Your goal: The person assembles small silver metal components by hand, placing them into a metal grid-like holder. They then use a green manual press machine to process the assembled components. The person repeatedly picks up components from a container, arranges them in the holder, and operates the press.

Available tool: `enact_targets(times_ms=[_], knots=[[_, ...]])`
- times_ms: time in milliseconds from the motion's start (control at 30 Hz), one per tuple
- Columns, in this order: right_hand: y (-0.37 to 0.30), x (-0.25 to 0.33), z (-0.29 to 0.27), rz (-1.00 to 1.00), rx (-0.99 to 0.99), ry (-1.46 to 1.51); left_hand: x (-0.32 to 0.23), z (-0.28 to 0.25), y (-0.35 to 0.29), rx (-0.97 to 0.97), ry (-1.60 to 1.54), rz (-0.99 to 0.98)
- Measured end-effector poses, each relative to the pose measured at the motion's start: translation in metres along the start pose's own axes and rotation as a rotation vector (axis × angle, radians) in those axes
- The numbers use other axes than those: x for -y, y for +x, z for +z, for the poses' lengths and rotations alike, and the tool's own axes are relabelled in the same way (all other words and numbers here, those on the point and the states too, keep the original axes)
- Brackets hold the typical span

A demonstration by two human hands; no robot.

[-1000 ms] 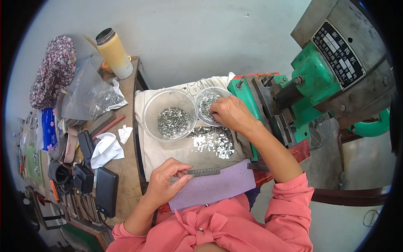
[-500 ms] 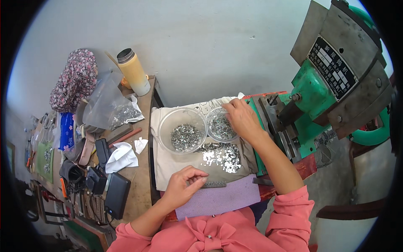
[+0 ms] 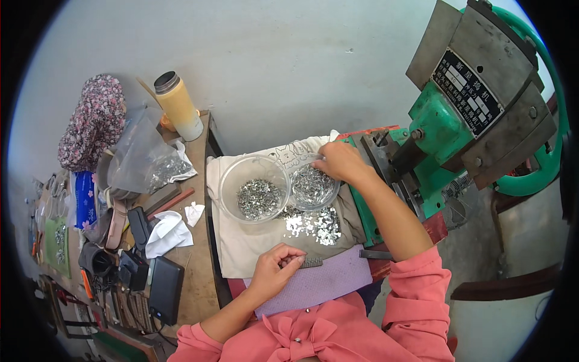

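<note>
My right hand (image 3: pixel 344 163) is closed at the far right rim of a small clear tub (image 3: pixel 330 204), its fingertips partly hidden. Thin shiny metal pieces (image 3: pixel 312 184) lie in that tub. To its left stands a larger clear tub (image 3: pixel 228 202) with small metal parts (image 3: pixel 259 198) in it. Loose flat metal pieces (image 3: pixel 322 226) are spread on the beige cloth in front. Nearer me, my left hand (image 3: pixel 277 268) has its thumb and fingers pressed together beside a grey ridged strip (image 3: pixel 312 262). What sits between them is too small to see.
A green hand press (image 3: pixel 443 127) stands close on the right. The beige cloth (image 3: pixel 238 241) and a purple mat (image 3: pixel 329 277) cover the work surface. On the left-hand table are a yellow bottle (image 3: pixel 179 108), a plastic bag (image 3: pixel 136 160), crumpled tissue (image 3: pixel 169 232) and a black power bank (image 3: pixel 166 289).
My right hand has come slightly lower and nearer at the small tub's rim. My left thumb and fingers have drawn together beside the strip. The whole view has shifted a little.
</note>
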State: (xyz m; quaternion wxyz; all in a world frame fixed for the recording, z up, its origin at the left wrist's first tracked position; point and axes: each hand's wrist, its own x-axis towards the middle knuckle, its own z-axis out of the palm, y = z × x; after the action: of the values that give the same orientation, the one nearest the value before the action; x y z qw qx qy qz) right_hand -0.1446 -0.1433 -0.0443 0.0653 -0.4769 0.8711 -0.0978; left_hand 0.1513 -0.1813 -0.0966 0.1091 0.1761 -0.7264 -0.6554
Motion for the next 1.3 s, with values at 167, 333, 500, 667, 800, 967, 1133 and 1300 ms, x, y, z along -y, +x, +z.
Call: enact_targets(times_ms=[167, 333, 500, 667, 800, 967, 1133, 1300], knots=[[-0.011, 0.001, -0.009, 0.123, 0.153, 0.24, 0.003, -0.003, -0.001, 0.027, -0.031, -0.064], [-0.039, 0.003, -0.003, 0.16, -0.062, 0.307, 0.008, -0.007, 0.002, -0.045, -0.148, -0.024], [-0.064, 0.005, -0.001, 0.144, -0.255, 0.253, 0.013, -0.009, 0.002, -0.053, -0.253, -0.06], [-0.104, 0.009, -0.019, 0.255, -0.309, 0.468, 0.011, -0.014, -0.003, 0.005, -0.322, -0.077], [-0.148, 0.022, -0.015, 0.419, -0.271, 0.819, -0.005, -0.008, -0.004, 0.092, -0.431, 0.004], [-0.175, 0.059, 0.014, 0.451, -0.195, 1.15, 0.002, 0.007, -0.006, 0.111, -0.332, 0.094], [-0.203, 0.082, 0.039, 0.405, -0.168, 1.173, -0.028, -0.009, -0.011, 0.036, -0.29, -0.008], [-0.212, 0.088, 0.04, 0.151, -0.142, 1.454, -0.056, -0.021, -0.012, 0.121, -0.408, -0.057]])
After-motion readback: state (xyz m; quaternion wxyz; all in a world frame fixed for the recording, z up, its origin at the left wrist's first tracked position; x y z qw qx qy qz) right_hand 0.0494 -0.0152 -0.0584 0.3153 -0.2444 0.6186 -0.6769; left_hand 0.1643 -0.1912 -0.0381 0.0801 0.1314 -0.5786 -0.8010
